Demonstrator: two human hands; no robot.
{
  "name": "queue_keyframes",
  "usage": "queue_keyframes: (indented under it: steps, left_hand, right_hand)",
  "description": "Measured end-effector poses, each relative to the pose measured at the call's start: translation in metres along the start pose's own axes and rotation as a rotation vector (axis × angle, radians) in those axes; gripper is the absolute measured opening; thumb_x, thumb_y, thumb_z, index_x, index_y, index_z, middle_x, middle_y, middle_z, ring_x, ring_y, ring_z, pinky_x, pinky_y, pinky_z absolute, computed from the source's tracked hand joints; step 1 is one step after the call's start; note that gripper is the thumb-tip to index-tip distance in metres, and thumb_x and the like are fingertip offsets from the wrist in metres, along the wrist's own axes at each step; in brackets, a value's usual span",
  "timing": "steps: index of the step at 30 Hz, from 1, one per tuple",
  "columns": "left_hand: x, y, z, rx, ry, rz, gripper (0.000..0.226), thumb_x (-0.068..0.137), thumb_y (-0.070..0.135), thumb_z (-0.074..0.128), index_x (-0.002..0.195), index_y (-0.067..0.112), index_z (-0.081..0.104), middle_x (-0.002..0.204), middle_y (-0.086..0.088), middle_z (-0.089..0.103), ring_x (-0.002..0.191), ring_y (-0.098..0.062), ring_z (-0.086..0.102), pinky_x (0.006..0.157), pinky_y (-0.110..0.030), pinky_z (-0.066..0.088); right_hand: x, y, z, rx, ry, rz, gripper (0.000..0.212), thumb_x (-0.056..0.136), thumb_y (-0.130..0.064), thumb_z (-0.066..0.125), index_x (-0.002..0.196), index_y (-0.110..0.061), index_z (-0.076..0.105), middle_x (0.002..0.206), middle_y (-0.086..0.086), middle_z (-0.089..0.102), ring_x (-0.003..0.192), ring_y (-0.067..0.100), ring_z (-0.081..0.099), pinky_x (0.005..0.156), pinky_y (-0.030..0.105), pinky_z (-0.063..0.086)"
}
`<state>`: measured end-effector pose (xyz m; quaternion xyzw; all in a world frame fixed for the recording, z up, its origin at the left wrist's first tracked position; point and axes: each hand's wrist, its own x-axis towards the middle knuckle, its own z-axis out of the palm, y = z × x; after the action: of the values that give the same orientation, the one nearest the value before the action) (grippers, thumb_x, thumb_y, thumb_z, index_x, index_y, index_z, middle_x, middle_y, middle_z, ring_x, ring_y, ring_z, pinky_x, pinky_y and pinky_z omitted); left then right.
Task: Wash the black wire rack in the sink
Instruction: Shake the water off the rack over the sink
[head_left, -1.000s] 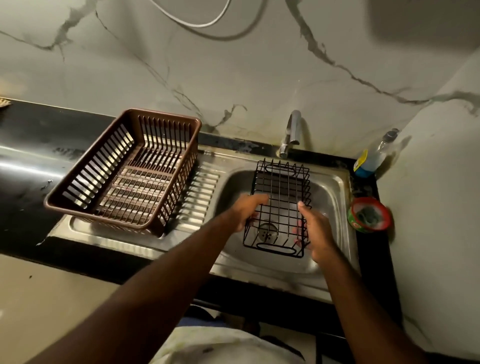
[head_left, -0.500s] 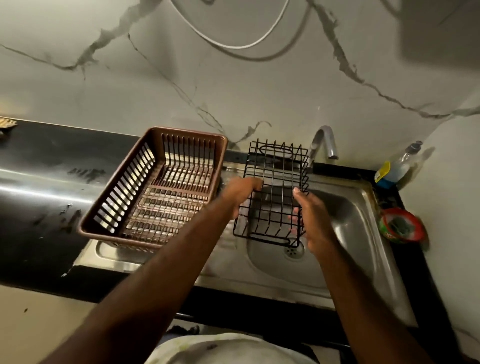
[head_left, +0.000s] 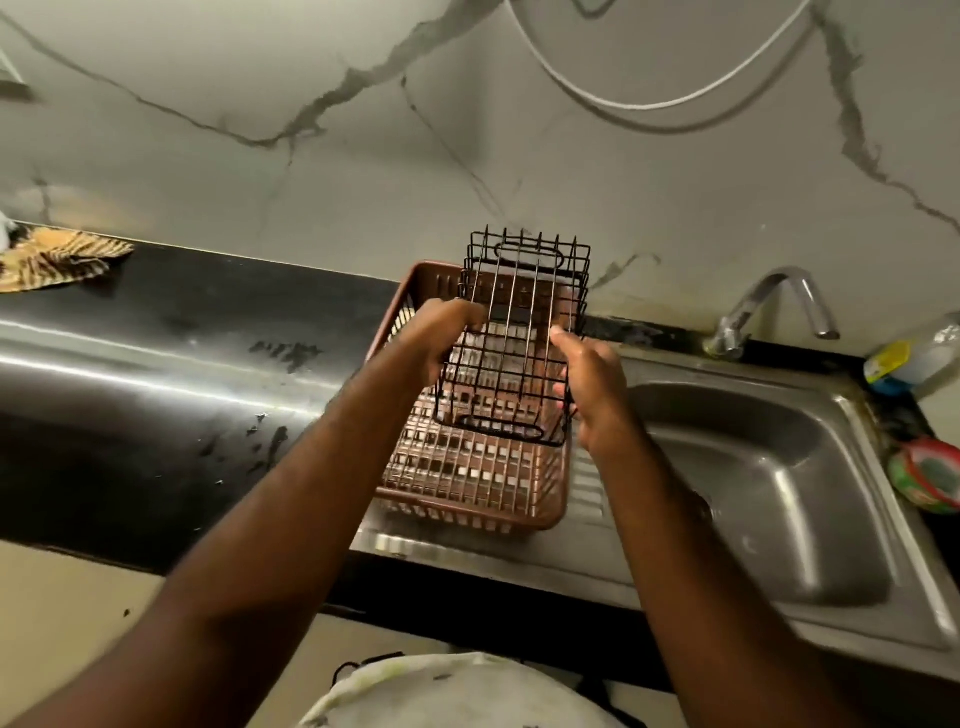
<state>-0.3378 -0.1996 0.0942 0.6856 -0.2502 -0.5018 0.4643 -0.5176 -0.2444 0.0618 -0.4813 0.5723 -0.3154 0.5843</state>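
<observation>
Lettering on the bottle (head_left: 914, 358) at the far right corner of the sink (head_left: 779, 493) is too blurred to read; all I can make out is a yellow label and a blue patch on a clear body. The round tub (head_left: 930, 480) just right of the sink has a red and green printed band, equally unreadable.

The black wire rack (head_left: 519, 332) is held in the air left of the sink bowl, above the brown plastic basket (head_left: 467, 483) that stands on the sink's draining board (head_left: 587, 493). It is a shallow rectangular basket of thin wires, a grid floor with low upright sides, and an oval loop handle at each short end. Its far end is tipped up towards the wall (head_left: 311, 197), the near end lower. The wires are dark, and the long ones across the floor catch the light and look pale.

Both hands have it. The left hand (head_left: 441, 343) has its fingers curled over the rack's left side; the right hand (head_left: 592, 384) clamps the right side, thumb on the upper rim and fingers round the side wires.

The tap (head_left: 769, 301) stands behind the sink, its spout curved over the bowl. A black counter (head_left: 156, 389) runs off left of the sink, with a crumpled striped cloth (head_left: 57, 257) at its far left end.
</observation>
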Motion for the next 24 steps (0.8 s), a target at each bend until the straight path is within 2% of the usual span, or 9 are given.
queue_keyframes:
  steps: [3,5,7,11,15,17,19,22,24]
  left_hand:
    - [0.01,-0.015,-0.024,-0.036,0.037,-0.016,0.015,0.08,0.006,0.061,0.095,0.007,0.058,0.093,-0.011,0.062,0.082,-0.025,0.063,0.075,-0.041,0.056]
    - [0.016,-0.029,-0.035,-0.022,0.07,-0.038,0.017,0.079,0.006,0.061,0.096,0.007,0.059,0.11,-0.02,0.065,0.1,-0.033,0.065,0.091,-0.047,0.055]
    - [0.025,-0.045,-0.043,0.008,0.057,-0.073,0.019,0.079,0.011,0.062,0.098,0.009,0.063,0.132,-0.02,0.061,0.124,-0.038,0.058,0.11,-0.057,0.043]
    - [0.035,-0.068,-0.048,0.062,0.048,-0.133,0.019,0.088,0.015,0.06,0.106,0.009,0.063,0.142,-0.012,0.055,0.133,-0.032,0.049,0.117,-0.057,0.032]
    - [0.047,-0.087,-0.047,0.057,0.058,-0.148,0.031,0.089,0.014,0.061,0.117,0.003,0.061,0.142,-0.012,0.053,0.131,-0.03,0.048,0.113,-0.051,0.034]
    - [0.053,-0.095,-0.047,0.061,0.062,-0.165,0.034,0.088,0.014,0.061,0.12,0.001,0.06,0.137,-0.012,0.054,0.123,-0.028,0.05,0.102,-0.046,0.042]
    - [0.06,-0.104,-0.048,0.056,0.061,-0.176,0.042,0.085,0.019,0.064,0.123,0.002,0.058,0.134,-0.01,0.054,0.119,-0.026,0.051,0.093,-0.039,0.045]
    - [0.073,-0.119,-0.052,0.038,0.047,-0.182,0.06,0.07,0.027,0.069,0.124,0.004,0.056,0.137,-0.013,0.055,0.123,-0.033,0.055,0.105,-0.055,0.046]
    - [0.075,-0.125,-0.051,0.063,0.049,-0.19,0.058,0.078,0.025,0.068,0.129,0.002,0.054,0.135,-0.017,0.055,0.124,-0.036,0.055,0.107,-0.058,0.045]
  right_hand:
    - [0.001,0.005,0.029,-0.016,-0.061,0.03,0.052,0.084,-0.052,0.064,0.124,-0.02,0.059,0.118,0.002,0.066,0.107,0.024,0.062,0.099,0.05,0.05]
    - [0.001,0.01,0.046,-0.045,-0.089,0.075,0.056,0.085,-0.05,0.063,0.13,-0.019,0.055,0.129,0.005,0.061,0.114,0.025,0.058,0.104,0.05,0.046]
    - [0.002,0.017,0.057,-0.081,-0.11,0.12,0.054,0.09,-0.043,0.059,0.137,-0.017,0.051,0.14,0.007,0.053,0.125,0.027,0.051,0.107,0.044,0.04]
    - [0.004,0.033,0.072,-0.149,-0.109,0.195,0.052,0.098,-0.034,0.05,0.144,-0.013,0.044,0.152,0.012,0.042,0.133,0.026,0.045,0.107,0.043,0.037]
    - [0.006,0.045,0.078,-0.18,-0.075,0.247,0.047,0.101,-0.029,0.047,0.144,-0.01,0.043,0.145,0.013,0.048,0.106,0.019,0.055,0.092,0.038,0.042]
    - [0.008,0.049,0.08,-0.216,-0.064,0.26,0.041,0.102,-0.027,0.044,0.138,-0.008,0.047,0.143,0.015,0.05,0.113,0.024,0.057,0.089,0.037,0.044]
    - [0.01,0.052,0.081,-0.249,-0.043,0.266,0.036,0.103,-0.025,0.043,0.133,-0.005,0.051,0.146,0.019,0.048,0.128,0.032,0.052,0.096,0.039,0.046]
    - [0.014,0.058,0.083,-0.282,-0.039,0.287,0.039,0.103,-0.024,0.043,0.135,-0.003,0.05,0.148,0.02,0.046,0.133,0.034,0.047,0.102,0.041,0.044]
    - [0.017,0.062,0.084,-0.306,-0.04,0.302,0.038,0.104,-0.023,0.041,0.135,-0.003,0.05,0.149,0.019,0.045,0.135,0.035,0.046,0.105,0.043,0.043]
